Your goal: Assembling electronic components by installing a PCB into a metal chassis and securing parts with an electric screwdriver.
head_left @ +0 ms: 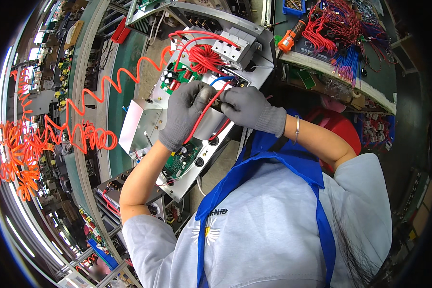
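Both my hands wear grey gloves and meet over an open metal equipment housing (pixel 141 120). My left hand (pixel 187 110) is closed, its fingertips beside a thick red cable (pixel 202 117). Opposite it, my right hand (pixel 252 109) is pinched shut against the cable's other side. Whatever is between the fingertips is hidden. A short blue cable (pixel 222 79) curves just beyond them. Farther up in the housing lie a bundled red wire coil (pixel 205 58) and a white breaker block (pixel 234 48). Green circuit boards (pixel 183 161) sit inside, one below my left wrist.
An orange coiled hose (pixel 125 74) stretches from the left to the housing. At the upper right, a bench (pixel 293 55) carries an orange-and-black power screwdriver (pixel 289 41) and bundles of red wires (pixel 321 29). A red stool (pixel 343 134) stands behind my right arm.
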The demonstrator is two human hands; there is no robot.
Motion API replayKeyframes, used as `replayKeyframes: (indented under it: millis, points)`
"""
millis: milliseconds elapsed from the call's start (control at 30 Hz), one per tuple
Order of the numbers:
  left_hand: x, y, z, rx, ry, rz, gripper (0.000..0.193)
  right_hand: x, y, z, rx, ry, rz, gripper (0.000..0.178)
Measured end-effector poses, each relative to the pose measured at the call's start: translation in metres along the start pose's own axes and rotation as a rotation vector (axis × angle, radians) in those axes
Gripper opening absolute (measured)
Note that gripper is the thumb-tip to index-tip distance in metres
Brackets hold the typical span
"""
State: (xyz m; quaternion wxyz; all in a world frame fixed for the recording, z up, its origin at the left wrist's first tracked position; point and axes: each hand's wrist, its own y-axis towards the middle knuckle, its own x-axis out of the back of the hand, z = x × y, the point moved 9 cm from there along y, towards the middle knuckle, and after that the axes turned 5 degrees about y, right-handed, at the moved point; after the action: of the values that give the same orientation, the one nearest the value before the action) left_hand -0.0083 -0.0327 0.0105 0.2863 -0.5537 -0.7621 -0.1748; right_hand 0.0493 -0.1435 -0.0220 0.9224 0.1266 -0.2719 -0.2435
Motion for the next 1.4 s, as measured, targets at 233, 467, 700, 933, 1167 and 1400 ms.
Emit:
replayKeyframes:
  millis: [233, 467, 700, 933, 1167, 1400]
  points:
    - [0.005, 0.005, -0.009, -0.102, 0.140, -0.029, 0.028, -0.003, 0.008, -0.023, -0.278, 0.176, -0.004, 0.016]
    - [0.009, -0.001, -0.026, -0.180, 0.186, -0.103, 0.025, -0.015, 0.002, -0.035, -0.296, 0.212, 0.032, 0.017]
    - [0.010, -0.010, -0.019, -0.158, 0.399, -0.130, 0.018, -0.022, 0.003, -0.029, -0.409, 0.215, 0.179, 0.025]
    - [0.011, -0.004, -0.023, -0.208, 0.315, -0.133, 0.022, -0.020, 0.000, -0.038, -0.420, 0.259, 0.116, 0.027]
    - [0.015, -0.004, -0.023, -0.150, 0.332, -0.137, 0.023, -0.024, -0.005, -0.041, -0.513, 0.497, 0.139, 0.027]
    - [0.014, -0.009, -0.014, -0.150, 0.318, -0.118, 0.022, -0.024, 0.000, -0.027, -0.501, 0.338, 0.152, 0.021]
